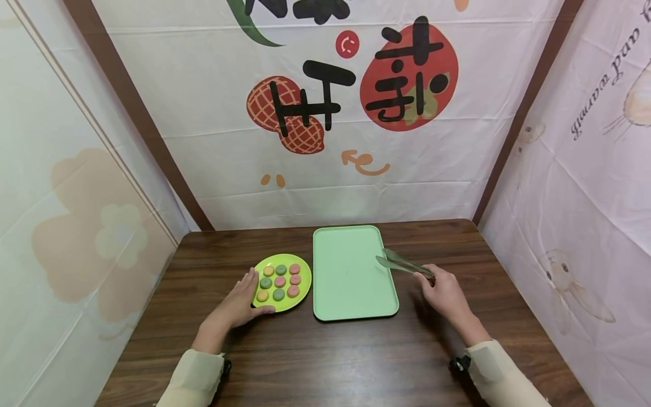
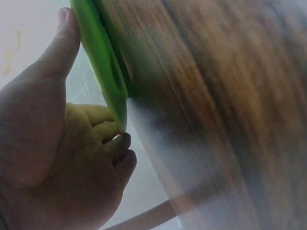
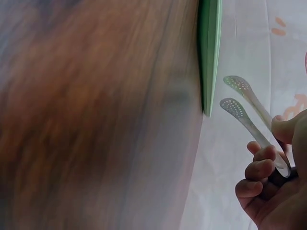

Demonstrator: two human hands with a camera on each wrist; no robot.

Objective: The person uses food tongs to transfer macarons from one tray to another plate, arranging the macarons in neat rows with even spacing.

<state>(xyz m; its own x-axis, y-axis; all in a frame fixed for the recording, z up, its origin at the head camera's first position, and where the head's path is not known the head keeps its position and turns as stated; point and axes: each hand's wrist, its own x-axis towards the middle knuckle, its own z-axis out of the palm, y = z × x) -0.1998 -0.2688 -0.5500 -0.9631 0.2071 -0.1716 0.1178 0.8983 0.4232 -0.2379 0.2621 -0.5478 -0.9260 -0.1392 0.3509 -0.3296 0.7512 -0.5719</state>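
Note:
A yellow-green plate (image 1: 305, 288) with several yellow, green and pink macarons (image 1: 280, 281) lies on the table, left of a pale green tray (image 1: 351, 274). My left hand (image 1: 238, 299) holds the plate at its left side, the thumb along the near rim and the fingers at the left edge. In the left wrist view the thumb and fingers meet the plate's rim (image 2: 103, 62). My right hand (image 1: 447, 291) grips metal tongs (image 1: 399, 263), whose parted tips reach over the tray's right edge. Perforated tong ends (image 3: 235, 96) show in the right wrist view, with nothing between them.
The dark wooden table (image 1: 325, 362) carries the plate and tray. A printed white curtain (image 1: 325, 198) stands behind its far edge, and similar sheets hang left and right. Plate and tray sit close side by side.

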